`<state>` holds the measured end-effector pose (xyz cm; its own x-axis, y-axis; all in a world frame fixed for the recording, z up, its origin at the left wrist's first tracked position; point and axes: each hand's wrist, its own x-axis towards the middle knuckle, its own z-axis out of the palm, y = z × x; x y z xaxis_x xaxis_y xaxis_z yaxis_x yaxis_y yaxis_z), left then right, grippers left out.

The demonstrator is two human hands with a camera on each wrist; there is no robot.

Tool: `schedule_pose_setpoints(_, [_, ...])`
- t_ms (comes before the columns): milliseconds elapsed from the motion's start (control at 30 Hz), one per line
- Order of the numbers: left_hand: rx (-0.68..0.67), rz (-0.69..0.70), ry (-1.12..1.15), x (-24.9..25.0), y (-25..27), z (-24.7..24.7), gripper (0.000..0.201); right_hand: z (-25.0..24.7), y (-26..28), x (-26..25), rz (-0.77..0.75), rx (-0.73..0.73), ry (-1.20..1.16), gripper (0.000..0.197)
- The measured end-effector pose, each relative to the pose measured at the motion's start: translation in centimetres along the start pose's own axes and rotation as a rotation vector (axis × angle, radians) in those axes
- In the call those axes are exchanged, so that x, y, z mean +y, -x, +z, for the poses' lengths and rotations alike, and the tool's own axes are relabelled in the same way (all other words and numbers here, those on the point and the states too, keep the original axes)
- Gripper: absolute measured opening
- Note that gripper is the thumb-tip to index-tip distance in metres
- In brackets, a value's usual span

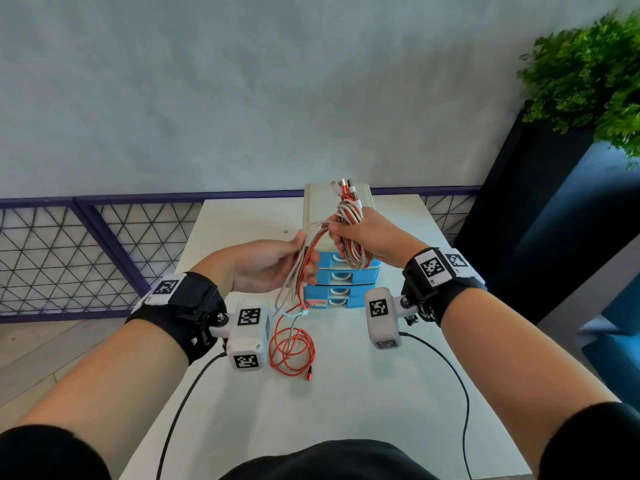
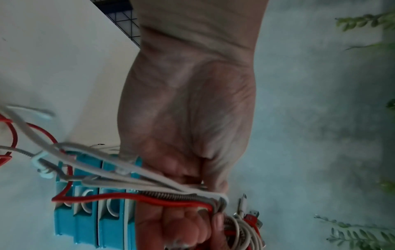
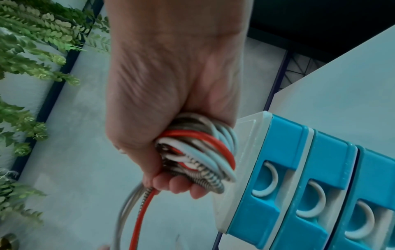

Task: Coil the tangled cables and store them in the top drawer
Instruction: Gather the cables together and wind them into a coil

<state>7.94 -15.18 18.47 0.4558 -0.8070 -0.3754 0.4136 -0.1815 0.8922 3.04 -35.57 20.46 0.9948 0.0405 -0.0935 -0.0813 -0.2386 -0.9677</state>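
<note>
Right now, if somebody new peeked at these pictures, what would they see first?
First, the bundle of red and white cables, gripped in the right hand above the middle of the table. Loose strands run through the left hand down to red loops lying on the table. Behind the hands stands a small drawer unit with blue drawers, all closed.

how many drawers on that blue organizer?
4 show in the head view, stacked on the drawer unit: top drawer, second, third, bottom. All closed. The right hand and cable bundle partly cover the top one.
</note>
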Motion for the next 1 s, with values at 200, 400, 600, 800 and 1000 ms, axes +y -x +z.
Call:
schedule_pose_setpoints(200, [0.048, 0.072, -0.046, 0.2, -0.1, 0.7, 0.034, 0.2, 0.0, 0.6, 0.003, 0.020, -0.043, 0.012])
schedule_pose_setpoints(400, [0.438, 0.331, -0.303, 0.1, -1.8, 4.0, 0.032, 1.8, -0.3, 1.6, 0.040, -0.014, -0.246, 0.041])
schedule_pose_setpoints(600, [0.662, 0.468, -0.521, -0.3, -2.8, 6.0, 0.025, 2.6, -0.1, 1.2, 0.089, -0.091, -0.400, 0.069])
schedule_pose_setpoints(800, [0.755, 0.417, -0.895, 0.5, -2.8, 7.0, 0.036, 2.9, 0.3, 0.5, 0.093, -0.092, -0.447, 0.053])
schedule_pose_setpoints(1000, [0.415, 0.276, -0.674, 0.9, -2.7, 6.8, 0.041, 3.1, 0.0, 0.7, 0.121, 0.049, -0.291, 0.038])
